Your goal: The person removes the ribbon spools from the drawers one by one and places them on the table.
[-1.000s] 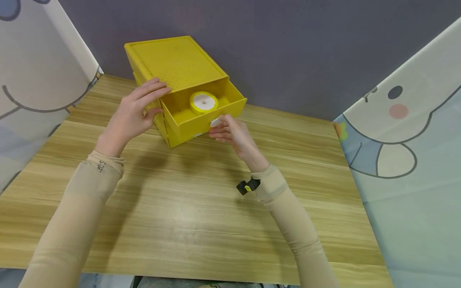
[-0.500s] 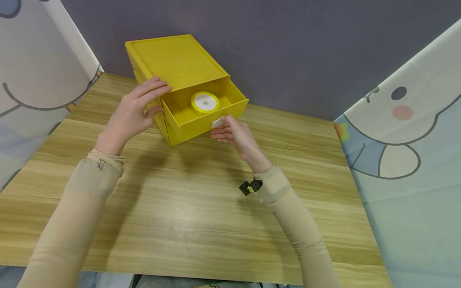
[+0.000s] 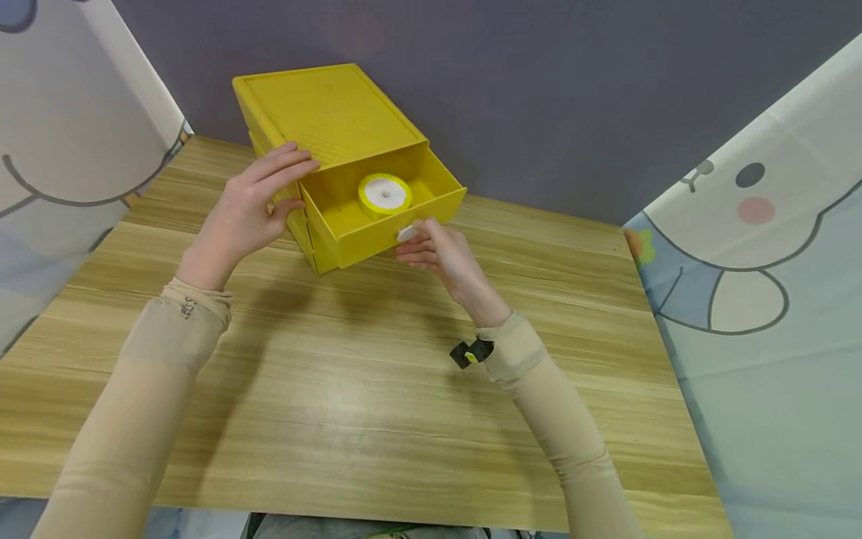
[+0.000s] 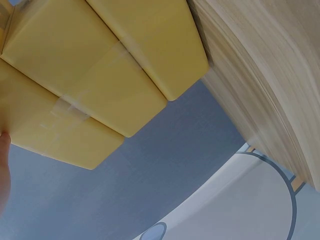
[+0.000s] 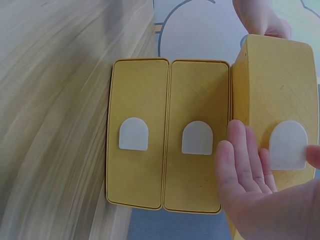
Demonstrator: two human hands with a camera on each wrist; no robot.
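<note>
A yellow three-tier drawer cabinet (image 3: 330, 112) stands at the back left of the wooden table. Its top drawer (image 3: 380, 238) is pulled part-way out, and inside lies a yellow-rimmed spool (image 3: 384, 195) with a white face. My right hand (image 3: 447, 254) pinches the white handle (image 5: 288, 145) on that drawer's front between thumb and index finger, the other fingers extended below. Extended fingers of my left hand (image 3: 245, 206) rest on the cabinet's top near its front left corner, with the thumb lower at the side. In the left wrist view, only a bit of that hand shows.
Both lower drawers (image 5: 137, 175) are closed, each with a white handle. Behind the cabinet rises a dark grey wall panel (image 3: 539, 97). Cartoon-printed sheets (image 3: 761, 374) flank the wooden table (image 3: 377, 419). A small black device (image 3: 471, 352) is strapped at my right wrist.
The top drawer has slid slightly further out toward me, with my right hand on its handle. The spool has moved along with it. My left hand stays on the cabinet.
</note>
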